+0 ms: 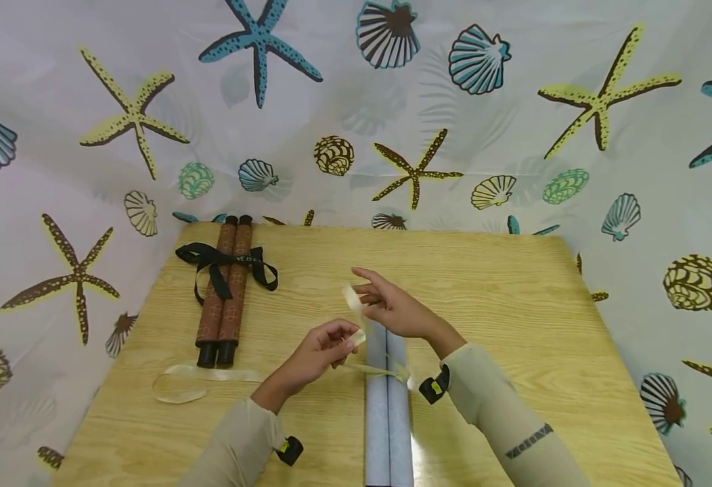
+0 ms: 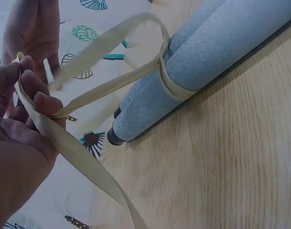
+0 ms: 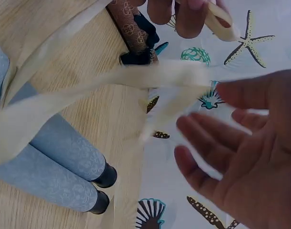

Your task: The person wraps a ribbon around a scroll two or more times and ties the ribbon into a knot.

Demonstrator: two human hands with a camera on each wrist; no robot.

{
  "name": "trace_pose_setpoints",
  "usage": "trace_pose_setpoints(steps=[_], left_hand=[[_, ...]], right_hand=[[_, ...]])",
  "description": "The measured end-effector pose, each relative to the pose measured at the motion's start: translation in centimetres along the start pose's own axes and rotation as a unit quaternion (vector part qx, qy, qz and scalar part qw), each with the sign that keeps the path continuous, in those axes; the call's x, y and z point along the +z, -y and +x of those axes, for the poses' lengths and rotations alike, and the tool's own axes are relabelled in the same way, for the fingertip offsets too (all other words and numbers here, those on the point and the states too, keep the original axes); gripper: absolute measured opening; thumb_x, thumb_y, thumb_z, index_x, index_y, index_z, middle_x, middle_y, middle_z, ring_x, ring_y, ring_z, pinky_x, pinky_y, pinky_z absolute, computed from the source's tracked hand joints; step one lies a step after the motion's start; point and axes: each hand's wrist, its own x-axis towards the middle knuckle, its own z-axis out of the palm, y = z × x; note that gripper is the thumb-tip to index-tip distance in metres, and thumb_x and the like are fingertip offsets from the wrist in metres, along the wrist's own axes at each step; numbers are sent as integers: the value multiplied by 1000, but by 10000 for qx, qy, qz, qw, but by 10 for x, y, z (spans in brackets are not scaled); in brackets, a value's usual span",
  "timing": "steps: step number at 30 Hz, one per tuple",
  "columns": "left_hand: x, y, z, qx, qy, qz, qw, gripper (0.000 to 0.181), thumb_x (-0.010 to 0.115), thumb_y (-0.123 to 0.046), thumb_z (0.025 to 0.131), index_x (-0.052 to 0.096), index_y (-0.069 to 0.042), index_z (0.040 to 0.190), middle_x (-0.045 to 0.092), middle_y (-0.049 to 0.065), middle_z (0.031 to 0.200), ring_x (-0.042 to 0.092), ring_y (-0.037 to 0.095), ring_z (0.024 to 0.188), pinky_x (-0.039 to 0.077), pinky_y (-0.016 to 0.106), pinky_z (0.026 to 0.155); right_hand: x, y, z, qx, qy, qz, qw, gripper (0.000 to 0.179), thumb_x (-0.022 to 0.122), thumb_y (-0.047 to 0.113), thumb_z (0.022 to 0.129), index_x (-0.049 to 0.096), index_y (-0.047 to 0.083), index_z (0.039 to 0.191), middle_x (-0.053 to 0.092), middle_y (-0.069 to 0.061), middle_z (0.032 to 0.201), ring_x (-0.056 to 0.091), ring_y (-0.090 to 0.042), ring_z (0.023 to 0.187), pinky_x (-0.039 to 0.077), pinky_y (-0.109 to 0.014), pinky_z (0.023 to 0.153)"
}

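Two pale blue patterned rolls with black end caps lie side by side on the table. A cream ribbon goes round both of them and is crossed on top. My left hand pinches a folded loop of this ribbon between thumb and fingers, left of the rolls. One ribbon tail trails below that hand onto the table. Over the far part of the rolls is my right hand, its fingers spread and loosely bent. The other ribbon length, blurred, hangs by its thumb tip; no grip on it shows.
On the left of the wooden table lie two brown patterned rolls, tied with a black ribbon bow. A cloth printed with shells and starfish hangs behind and beside the table.
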Motion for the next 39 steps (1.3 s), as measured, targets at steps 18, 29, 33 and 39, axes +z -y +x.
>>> trace_pose_setpoints(steps=[18,29,33,39], left_hand=[[15,-11,20,106,259,606,9978,21,52,-14,104,51,0,120,63,22,102,59,19,81,50,30,69],[-12,39,34,-540,-85,2998,9524,24,53,5,97,67,-5,113,70,12,112,66,24,102,53,35,87],[-16,58,34,-615,279,4024,9130,26,66,5,87,69,-9,109,70,8,108,64,23,96,53,40,85],[-19,66,26,-311,83,5134,8575,11,73,-13,89,71,-19,80,66,-5,76,53,12,70,43,33,71]], right_hand=[[-9,8,-51,248,135,-1000,9946,15,63,25,99,76,17,101,72,1,89,55,-7,72,44,-25,67],[-21,-1,-61,489,-291,-1223,9909,12,66,21,97,76,15,96,73,-1,86,52,-6,69,46,-25,65],[-24,-1,-64,568,-331,-1275,9897,12,66,21,97,76,15,97,74,-3,87,53,-5,69,47,-24,65],[-31,0,-66,570,-404,-1313,9889,14,66,21,97,76,13,96,72,-1,83,51,-6,67,45,-24,64]])
